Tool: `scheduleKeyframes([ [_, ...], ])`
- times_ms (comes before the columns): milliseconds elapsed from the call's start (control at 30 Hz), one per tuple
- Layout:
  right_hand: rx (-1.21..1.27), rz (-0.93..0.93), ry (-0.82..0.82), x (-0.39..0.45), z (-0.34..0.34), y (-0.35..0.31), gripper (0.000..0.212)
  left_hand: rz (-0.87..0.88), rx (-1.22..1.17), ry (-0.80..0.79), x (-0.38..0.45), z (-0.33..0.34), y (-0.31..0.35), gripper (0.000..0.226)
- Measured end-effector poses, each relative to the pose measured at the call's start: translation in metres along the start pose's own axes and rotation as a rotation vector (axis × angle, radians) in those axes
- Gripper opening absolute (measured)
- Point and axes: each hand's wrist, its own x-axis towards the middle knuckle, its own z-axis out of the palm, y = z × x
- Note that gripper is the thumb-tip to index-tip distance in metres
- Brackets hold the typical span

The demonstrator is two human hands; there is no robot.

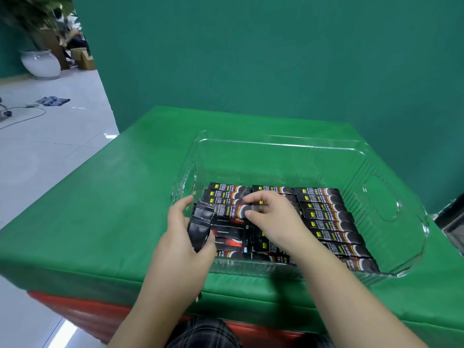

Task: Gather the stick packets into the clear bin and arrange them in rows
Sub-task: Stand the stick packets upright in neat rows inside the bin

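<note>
Two hands worked inside the clear plastic bin (391,172): the left hand (185,237) curled round a small bunch of black stick packets (200,222), the right hand (271,217) pinched one black-and-red stick packet (233,210) above the three rows of black packets (326,217) on the green padded table (105,197).

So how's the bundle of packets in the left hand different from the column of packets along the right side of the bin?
The bundle is gripped by the left hand and stands roughly on end; the right column lies flat on the floor of the clear bin, untouched. The bundle shows mostly plain dark faces, while the right column shows printed faces with yellow marks, lined up evenly. Both are the same dark stick packets, inside the bin.
</note>
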Motion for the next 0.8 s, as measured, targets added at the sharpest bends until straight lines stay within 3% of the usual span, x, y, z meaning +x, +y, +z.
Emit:
scheduleKeyframes([
  [233,-0.17,0.008,0.003,0.016,0.019,-0.004,0.008,-0.056,-0.04,0.018,0.001,0.003,0.002,0.058],
  [533,-0.582,-0.195,-0.075,0.016,0.026,-0.016,0.025,-0.071,-0.038,0.018,0.001,0.004,0.002,0.06],
  [800,-0.719,-0.147,-0.122,0.017,0.034,-0.008,0.025,-0.067,-0.045,0.036,0.001,0.007,0.001,0.059],
])
